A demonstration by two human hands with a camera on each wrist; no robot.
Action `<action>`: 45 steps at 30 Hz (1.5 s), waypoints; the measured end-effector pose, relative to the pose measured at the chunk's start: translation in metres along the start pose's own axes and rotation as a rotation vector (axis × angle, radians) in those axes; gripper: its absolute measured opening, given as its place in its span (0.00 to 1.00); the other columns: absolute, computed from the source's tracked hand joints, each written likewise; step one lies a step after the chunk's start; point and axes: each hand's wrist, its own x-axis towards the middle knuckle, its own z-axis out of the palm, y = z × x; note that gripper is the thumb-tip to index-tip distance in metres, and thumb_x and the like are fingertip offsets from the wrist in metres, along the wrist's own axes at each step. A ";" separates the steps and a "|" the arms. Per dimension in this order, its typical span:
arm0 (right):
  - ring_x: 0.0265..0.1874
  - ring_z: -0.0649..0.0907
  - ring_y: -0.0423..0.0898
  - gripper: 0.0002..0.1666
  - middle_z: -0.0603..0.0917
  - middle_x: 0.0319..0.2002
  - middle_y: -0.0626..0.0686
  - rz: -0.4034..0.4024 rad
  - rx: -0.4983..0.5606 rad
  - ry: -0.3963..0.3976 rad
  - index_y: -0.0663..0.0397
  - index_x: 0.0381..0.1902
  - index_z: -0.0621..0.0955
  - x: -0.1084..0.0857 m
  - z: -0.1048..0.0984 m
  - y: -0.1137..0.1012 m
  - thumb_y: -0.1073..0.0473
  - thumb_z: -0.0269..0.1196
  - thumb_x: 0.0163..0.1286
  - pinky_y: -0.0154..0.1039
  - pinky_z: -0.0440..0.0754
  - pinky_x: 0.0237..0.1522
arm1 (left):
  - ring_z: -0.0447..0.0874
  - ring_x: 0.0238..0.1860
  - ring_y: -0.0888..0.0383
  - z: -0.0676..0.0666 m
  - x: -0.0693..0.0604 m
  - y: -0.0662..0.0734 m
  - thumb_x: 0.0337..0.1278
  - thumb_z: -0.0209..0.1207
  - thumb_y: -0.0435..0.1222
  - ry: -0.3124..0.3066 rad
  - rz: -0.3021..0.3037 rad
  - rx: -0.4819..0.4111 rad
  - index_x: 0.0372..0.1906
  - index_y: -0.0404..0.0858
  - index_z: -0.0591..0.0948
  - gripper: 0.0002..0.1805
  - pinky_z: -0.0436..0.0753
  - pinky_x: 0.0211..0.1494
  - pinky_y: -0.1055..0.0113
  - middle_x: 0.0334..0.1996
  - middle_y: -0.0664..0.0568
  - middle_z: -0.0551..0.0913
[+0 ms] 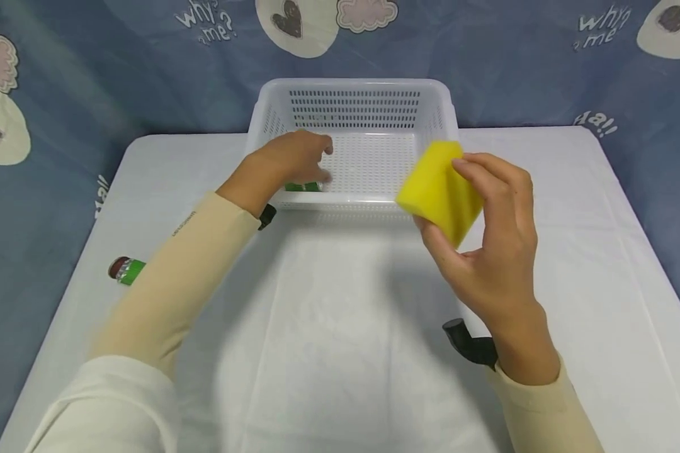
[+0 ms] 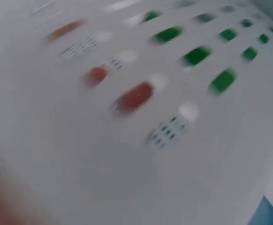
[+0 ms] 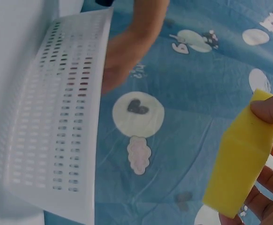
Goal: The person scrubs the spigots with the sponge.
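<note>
In the head view my right hand [image 1: 498, 245] pinches a yellow sponge [image 1: 439, 189] between thumb and fingertips, in the air by the basket's front right corner. The same sponge [image 3: 242, 154] shows in the right wrist view. My left hand [image 1: 297, 154] reaches into a white plastic basket [image 1: 362, 200], index finger and thumb apart with nothing visible between them. Below that hand, against the basket's front wall, lies a green object [image 1: 303, 187], mostly hidden. Through blurred basket slots, the left wrist view shows green and reddish patches.
A green cylindrical item [image 1: 127, 270] with a dark red-brown end lies on the white-covered table [image 1: 328, 352] at left, partly hidden by the left sleeve [image 1: 164, 302]. A blue patterned cloth [image 1: 504, 69] hangs behind the basket.
</note>
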 end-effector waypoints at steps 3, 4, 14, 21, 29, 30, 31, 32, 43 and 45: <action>0.59 0.77 0.63 0.27 0.79 0.58 0.65 -0.007 -0.005 0.006 0.64 0.57 0.79 0.001 0.000 0.000 0.62 0.71 0.60 0.47 0.79 0.59 | 0.77 0.63 0.45 -0.009 -0.016 0.000 0.72 0.64 0.45 0.142 0.044 -0.059 0.77 0.38 0.67 0.35 0.76 0.68 0.46 0.65 0.41 0.79; 0.58 0.77 0.63 0.27 0.79 0.57 0.65 -0.007 -0.005 0.007 0.64 0.57 0.79 0.001 0.000 0.000 0.62 0.71 0.60 0.47 0.79 0.59 | 0.76 0.64 0.44 -0.012 -0.024 0.000 0.72 0.64 0.45 0.185 0.054 -0.073 0.78 0.38 0.67 0.36 0.75 0.68 0.46 0.65 0.41 0.78; 0.59 0.77 0.62 0.28 0.79 0.57 0.65 -0.008 -0.024 0.076 0.66 0.56 0.80 0.009 -0.006 -0.003 0.61 0.72 0.59 0.50 0.79 0.61 | 0.65 0.74 0.36 0.002 -0.137 -0.016 0.67 0.69 0.47 0.528 -0.007 -0.089 0.82 0.38 0.59 0.47 0.63 0.77 0.39 0.77 0.39 0.66; 0.59 0.78 0.62 0.27 0.80 0.57 0.62 -0.019 -0.033 0.101 0.64 0.56 0.81 0.008 -0.008 -0.002 0.56 0.71 0.61 0.49 0.79 0.60 | 0.72 0.62 0.27 0.060 -0.202 -0.058 0.58 0.75 0.42 0.619 -0.125 -0.029 0.78 0.30 0.63 0.49 0.72 0.60 0.28 0.68 0.27 0.72; 0.59 0.77 0.62 0.27 0.80 0.57 0.64 -0.007 -0.039 0.067 0.66 0.56 0.80 0.005 -0.008 -0.003 0.58 0.71 0.60 0.49 0.79 0.60 | 0.73 0.52 0.21 0.130 -0.235 -0.104 0.56 0.75 0.33 0.679 -0.259 -0.119 0.69 0.19 0.70 0.40 0.73 0.50 0.27 0.56 0.19 0.75; 0.60 0.77 0.62 0.27 0.80 0.57 0.65 -0.005 -0.035 0.056 0.66 0.56 0.80 0.004 -0.008 -0.004 0.59 0.71 0.60 0.49 0.79 0.60 | 0.73 0.52 0.21 0.135 -0.239 -0.109 0.55 0.74 0.31 0.673 -0.262 -0.110 0.67 0.19 0.71 0.38 0.72 0.50 0.26 0.55 0.19 0.75; 0.60 0.77 0.62 0.27 0.79 0.58 0.65 -0.002 -0.032 0.046 0.66 0.56 0.81 0.004 -0.007 -0.005 0.60 0.71 0.60 0.49 0.79 0.60 | 0.73 0.51 0.21 0.139 -0.242 -0.114 0.54 0.73 0.28 0.664 -0.256 -0.097 0.66 0.19 0.72 0.36 0.73 0.49 0.26 0.55 0.20 0.75; 0.60 0.77 0.62 0.27 0.79 0.58 0.66 0.002 -0.028 0.037 0.66 0.56 0.81 0.003 -0.007 -0.005 0.61 0.72 0.59 0.48 0.79 0.60 | 0.73 0.51 0.21 0.143 -0.245 -0.118 0.52 0.72 0.25 0.655 -0.246 -0.080 0.65 0.20 0.73 0.34 0.73 0.48 0.26 0.54 0.20 0.75; 0.63 0.75 0.60 0.27 0.78 0.60 0.65 0.009 -0.006 -0.055 0.62 0.58 0.81 -0.003 0.000 -0.004 0.62 0.73 0.62 0.47 0.79 0.59 | 0.76 0.51 0.25 0.152 -0.251 -0.148 0.48 0.74 0.22 0.465 -0.205 -0.075 0.63 0.29 0.76 0.34 0.77 0.45 0.29 0.54 0.25 0.75; 0.63 0.75 0.60 0.27 0.78 0.60 0.65 0.005 -0.009 -0.059 0.61 0.58 0.81 -0.003 0.002 -0.004 0.63 0.73 0.62 0.47 0.80 0.58 | 0.78 0.48 0.29 0.150 -0.252 -0.148 0.48 0.75 0.24 0.462 -0.204 -0.085 0.59 0.29 0.78 0.30 0.79 0.44 0.32 0.51 0.27 0.76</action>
